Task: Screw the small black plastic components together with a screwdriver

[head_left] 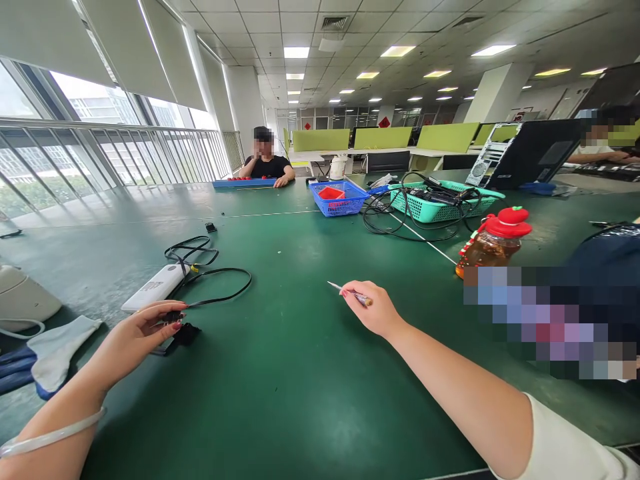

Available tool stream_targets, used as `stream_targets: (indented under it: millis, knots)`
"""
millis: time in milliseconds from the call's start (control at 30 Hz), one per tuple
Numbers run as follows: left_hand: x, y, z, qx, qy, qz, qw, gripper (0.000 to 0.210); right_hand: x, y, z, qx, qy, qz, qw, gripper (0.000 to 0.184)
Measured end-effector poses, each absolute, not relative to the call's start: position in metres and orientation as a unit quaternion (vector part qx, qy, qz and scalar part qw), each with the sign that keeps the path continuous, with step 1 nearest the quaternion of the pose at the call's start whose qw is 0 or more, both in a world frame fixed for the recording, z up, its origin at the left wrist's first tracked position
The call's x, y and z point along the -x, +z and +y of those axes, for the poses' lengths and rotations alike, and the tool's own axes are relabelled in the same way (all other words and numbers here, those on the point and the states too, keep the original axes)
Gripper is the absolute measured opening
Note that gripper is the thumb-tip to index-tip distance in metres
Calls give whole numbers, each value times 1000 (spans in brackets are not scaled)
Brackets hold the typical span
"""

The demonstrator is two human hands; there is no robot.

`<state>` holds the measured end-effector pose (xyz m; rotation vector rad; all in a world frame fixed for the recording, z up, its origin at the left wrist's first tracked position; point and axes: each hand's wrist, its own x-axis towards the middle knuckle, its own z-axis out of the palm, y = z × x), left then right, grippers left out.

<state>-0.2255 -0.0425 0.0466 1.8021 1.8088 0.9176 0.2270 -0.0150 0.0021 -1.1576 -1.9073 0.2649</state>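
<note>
My left hand pinches a small dark piece between thumb and fingers, low over the table at the left. One end of a black cable runs up to those fingers; whether it joins the piece I cannot tell. Just beyond the fingertips is another black object, partly covered by the hand. Closed around a slim screwdriver with a brownish handle, my right hand is over the middle of the table. Its thin metal shaft points left and away from me. A white power bank-like block lies behind my left hand.
Blue-and-white gloves and a white device are at the left. Farther back stand a blue basket, a green basket with cables, and a red-lidded bottle. A person sits across the green table.
</note>
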Motion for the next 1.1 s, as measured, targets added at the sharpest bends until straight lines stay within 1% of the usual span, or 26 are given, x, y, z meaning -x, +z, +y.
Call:
stream_targets:
  millis: [200, 300, 533, 667, 933, 1100]
  knots:
    - [221, 48, -45, -638, 358, 631, 259, 63, -227, 2, -16, 470, 114, -763, 429, 20]
    - [220, 48, -44, -647, 354, 625, 256, 61, -226, 3, -16, 464, 120, -764, 432, 20]
    - [221, 45, -44, -625, 362, 642, 257, 71, -227, 2, -15, 453, 132, -762, 442, 21]
    - [221, 44, -43, -628, 377, 636, 241, 72, -227, 2, -15, 453, 135, -762, 443, 20]
    - [228, 42, -41, -672, 336, 640, 162, 71, -227, 3, -15, 453, 130, -764, 441, 21]
    - [228, 43, -43, -666, 297, 660, 183, 77, -226, 3, -15, 448, 137, -763, 444, 21]
